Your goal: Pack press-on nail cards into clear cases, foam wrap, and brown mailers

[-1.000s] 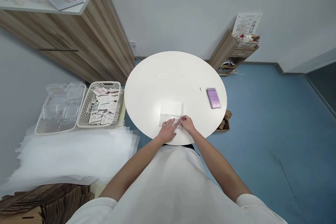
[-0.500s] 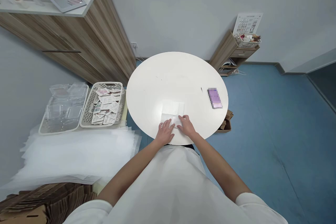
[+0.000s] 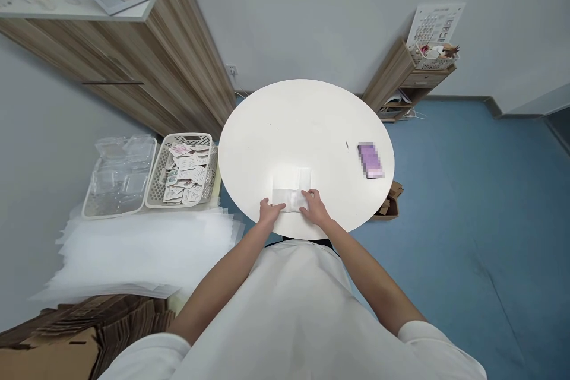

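A folded white sheet [image 3: 290,187] lies on the near part of the round white table [image 3: 303,130]. My left hand [image 3: 269,213] rests at the sheet's near left corner, fingers curled onto its edge. On the near right edge of the sheet lies my right hand [image 3: 315,206], fingers flat and pressing down. Both hands sit close to the table's near rim.
A purple packet [image 3: 370,160] lies on the table's right side. Left of the table stand a perforated basket of small packets [image 3: 186,169], a tray of clear plastic lids [image 3: 120,175], a stack of white sheets [image 3: 142,249] and flattened cardboard [image 3: 80,332]. Wooden cabinets line the walls.
My left hand slid from the middle of the sheet to its left corner. My right hand stayed on the right edge. The view shifted slightly.
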`<control>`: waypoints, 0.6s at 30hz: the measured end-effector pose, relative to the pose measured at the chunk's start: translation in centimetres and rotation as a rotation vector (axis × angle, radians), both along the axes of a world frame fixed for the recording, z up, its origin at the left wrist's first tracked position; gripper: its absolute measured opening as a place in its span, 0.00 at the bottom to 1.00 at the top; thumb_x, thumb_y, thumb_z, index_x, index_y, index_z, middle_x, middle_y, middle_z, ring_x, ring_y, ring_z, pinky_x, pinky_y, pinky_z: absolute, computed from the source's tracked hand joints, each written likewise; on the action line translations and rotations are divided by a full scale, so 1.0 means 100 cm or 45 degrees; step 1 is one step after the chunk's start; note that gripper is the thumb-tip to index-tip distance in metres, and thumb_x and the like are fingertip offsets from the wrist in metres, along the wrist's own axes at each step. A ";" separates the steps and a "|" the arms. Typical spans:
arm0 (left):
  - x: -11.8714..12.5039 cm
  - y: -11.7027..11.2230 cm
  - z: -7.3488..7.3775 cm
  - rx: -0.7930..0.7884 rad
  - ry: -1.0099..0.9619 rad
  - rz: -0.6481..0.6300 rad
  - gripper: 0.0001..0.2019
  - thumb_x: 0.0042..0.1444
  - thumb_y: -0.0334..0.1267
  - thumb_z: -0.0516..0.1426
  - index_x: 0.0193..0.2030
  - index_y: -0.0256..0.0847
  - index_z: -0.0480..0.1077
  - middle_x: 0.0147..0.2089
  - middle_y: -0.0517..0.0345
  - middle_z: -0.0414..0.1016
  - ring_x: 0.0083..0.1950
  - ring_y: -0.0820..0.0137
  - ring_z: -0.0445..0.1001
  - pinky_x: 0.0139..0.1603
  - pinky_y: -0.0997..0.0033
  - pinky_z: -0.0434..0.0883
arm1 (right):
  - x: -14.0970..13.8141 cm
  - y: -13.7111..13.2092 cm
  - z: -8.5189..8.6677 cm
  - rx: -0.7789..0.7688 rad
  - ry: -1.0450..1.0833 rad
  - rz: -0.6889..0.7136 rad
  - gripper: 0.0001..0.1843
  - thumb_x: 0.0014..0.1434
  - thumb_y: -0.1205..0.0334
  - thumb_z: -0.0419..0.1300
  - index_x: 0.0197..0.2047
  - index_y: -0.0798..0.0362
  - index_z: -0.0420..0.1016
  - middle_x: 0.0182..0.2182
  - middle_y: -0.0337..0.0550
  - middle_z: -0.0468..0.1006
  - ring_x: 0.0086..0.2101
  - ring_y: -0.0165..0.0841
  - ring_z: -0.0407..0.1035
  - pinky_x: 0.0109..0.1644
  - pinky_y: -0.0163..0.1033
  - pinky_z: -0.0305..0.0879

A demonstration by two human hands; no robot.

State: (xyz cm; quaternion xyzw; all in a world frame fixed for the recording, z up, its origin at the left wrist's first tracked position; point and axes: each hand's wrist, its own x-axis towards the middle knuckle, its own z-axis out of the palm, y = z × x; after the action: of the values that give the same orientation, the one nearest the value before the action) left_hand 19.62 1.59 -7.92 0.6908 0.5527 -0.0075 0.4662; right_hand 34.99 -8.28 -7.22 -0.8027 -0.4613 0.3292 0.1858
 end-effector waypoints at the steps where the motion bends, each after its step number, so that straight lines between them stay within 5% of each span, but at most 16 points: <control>1: -0.001 0.003 0.001 -0.065 -0.036 0.006 0.23 0.52 0.47 0.51 0.53 0.37 0.57 0.46 0.44 0.69 0.43 0.63 0.71 0.35 0.67 0.69 | 0.000 -0.001 -0.001 0.004 0.007 0.001 0.33 0.50 0.61 0.55 0.59 0.47 0.50 0.55 0.48 0.48 0.44 0.35 0.62 0.47 0.41 0.61; 4: -0.002 0.008 0.007 -0.204 -0.088 0.068 0.13 0.51 0.44 0.51 0.40 0.39 0.66 0.38 0.51 0.73 0.35 0.68 0.72 0.31 0.70 0.68 | 0.001 -0.001 -0.002 0.039 0.013 -0.005 0.32 0.50 0.62 0.56 0.58 0.47 0.51 0.54 0.48 0.48 0.46 0.36 0.60 0.47 0.41 0.61; 7: 0.007 0.006 0.014 -0.107 -0.169 0.010 0.09 0.50 0.42 0.51 0.33 0.39 0.67 0.34 0.56 0.72 0.33 0.71 0.71 0.31 0.72 0.68 | 0.001 0.000 -0.003 0.085 0.028 -0.023 0.32 0.49 0.62 0.57 0.57 0.49 0.53 0.50 0.49 0.51 0.47 0.36 0.59 0.49 0.41 0.60; 14: 0.041 -0.015 0.019 0.095 -0.227 -0.335 0.07 0.50 0.37 0.50 0.34 0.41 0.67 0.31 0.58 0.71 0.32 0.71 0.69 0.35 0.70 0.67 | 0.003 0.002 -0.006 0.097 0.188 -0.101 0.31 0.47 0.63 0.56 0.56 0.51 0.56 0.42 0.45 0.61 0.41 0.33 0.62 0.47 0.40 0.60; 18: 0.044 -0.028 0.016 0.250 -0.157 -0.524 0.10 0.50 0.32 0.49 0.38 0.39 0.68 0.35 0.54 0.70 0.38 0.67 0.69 0.40 0.67 0.67 | 0.005 0.004 -0.004 0.131 0.332 -0.235 0.23 0.50 0.65 0.50 0.52 0.51 0.62 0.37 0.42 0.66 0.36 0.30 0.63 0.45 0.38 0.61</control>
State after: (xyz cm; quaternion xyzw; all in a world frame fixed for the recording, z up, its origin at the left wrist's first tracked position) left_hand 24.00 -1.23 -6.35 0.8300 0.3688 -0.0062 0.4183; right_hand 35.46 -7.85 -7.59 -0.7816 -0.3738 0.3881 0.3143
